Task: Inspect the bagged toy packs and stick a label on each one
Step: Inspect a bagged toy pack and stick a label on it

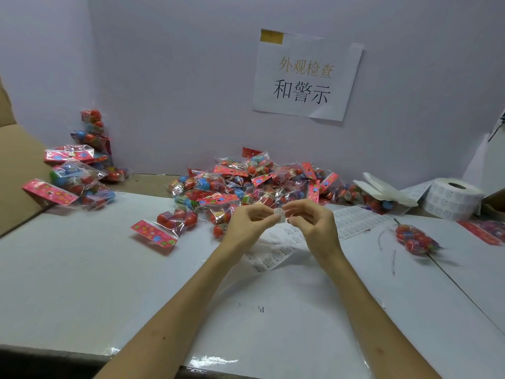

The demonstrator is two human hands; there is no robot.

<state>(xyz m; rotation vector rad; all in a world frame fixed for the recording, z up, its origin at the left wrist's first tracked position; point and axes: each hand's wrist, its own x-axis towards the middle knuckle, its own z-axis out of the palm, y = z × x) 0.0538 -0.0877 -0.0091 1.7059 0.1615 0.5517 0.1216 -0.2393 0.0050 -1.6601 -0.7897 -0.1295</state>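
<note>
Both hands pinch one small label above the label strip: left hand and right hand, fingers curled. Toy packs piled just behind.

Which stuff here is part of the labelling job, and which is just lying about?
Job: label, pinched by left hand and right hand; label sheet; label roll; toy packs.
Idle: wall sign; cardboard box; white paper wad.
</note>
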